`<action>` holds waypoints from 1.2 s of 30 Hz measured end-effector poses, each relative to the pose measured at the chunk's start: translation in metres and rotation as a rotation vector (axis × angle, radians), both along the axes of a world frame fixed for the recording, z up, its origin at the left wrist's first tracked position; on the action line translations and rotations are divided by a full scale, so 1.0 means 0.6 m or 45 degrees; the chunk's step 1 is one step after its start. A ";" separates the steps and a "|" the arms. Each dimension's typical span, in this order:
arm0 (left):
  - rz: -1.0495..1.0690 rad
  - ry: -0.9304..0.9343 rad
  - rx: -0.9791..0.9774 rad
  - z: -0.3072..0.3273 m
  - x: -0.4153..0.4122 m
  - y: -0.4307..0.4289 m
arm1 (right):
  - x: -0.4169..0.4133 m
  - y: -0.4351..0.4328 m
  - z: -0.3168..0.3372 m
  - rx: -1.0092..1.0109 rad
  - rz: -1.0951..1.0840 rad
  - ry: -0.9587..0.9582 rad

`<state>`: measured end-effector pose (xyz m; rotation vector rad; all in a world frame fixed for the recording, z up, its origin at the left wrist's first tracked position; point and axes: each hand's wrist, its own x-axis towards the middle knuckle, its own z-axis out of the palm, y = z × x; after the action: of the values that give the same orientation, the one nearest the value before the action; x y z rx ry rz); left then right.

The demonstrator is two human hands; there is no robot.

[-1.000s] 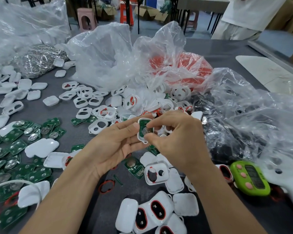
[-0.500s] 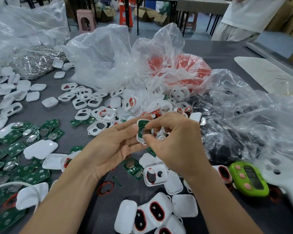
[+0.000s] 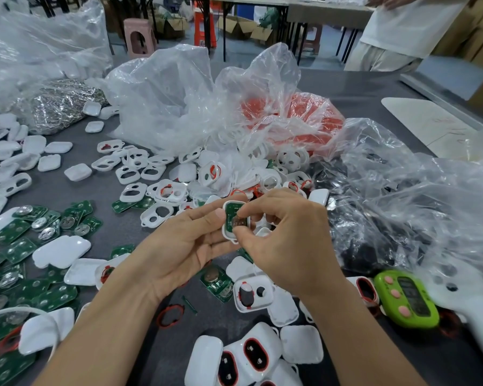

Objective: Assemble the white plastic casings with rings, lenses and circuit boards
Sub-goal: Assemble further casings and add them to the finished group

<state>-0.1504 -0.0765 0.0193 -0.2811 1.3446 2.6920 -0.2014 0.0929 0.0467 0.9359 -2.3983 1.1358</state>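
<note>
A white casing with a green circuit board seated in it is held above the table's middle. My left hand grips the casing from the left, thumb along its top edge. My right hand pinches the board and casing from the right with thumb and forefinger. Below them lie a casing with a dark lens and red ring, a loose red ring and a bare circuit board.
Green circuit boards cover the left side. White casing halves lie scattered behind the hands. Assembled casings sit near the front edge. Clear plastic bags stand behind and right; a green counter lies right. A person stands at the back.
Both hands keep hold of the casing and board in nearly the same place; my right thumb and forefinger have shifted slightly on the board.
</note>
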 end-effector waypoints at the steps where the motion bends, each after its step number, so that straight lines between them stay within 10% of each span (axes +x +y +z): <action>1: 0.000 -0.001 0.000 0.000 0.000 0.000 | 0.000 0.000 0.000 -0.004 0.000 0.001; 36: -0.020 0.041 -0.064 -0.008 0.002 -0.003 | 0.002 0.001 0.004 0.071 0.030 0.012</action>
<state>-0.1492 -0.0781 0.0146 -0.2321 1.4188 2.6641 -0.2001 0.0935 0.0493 0.9871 -2.4294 1.0754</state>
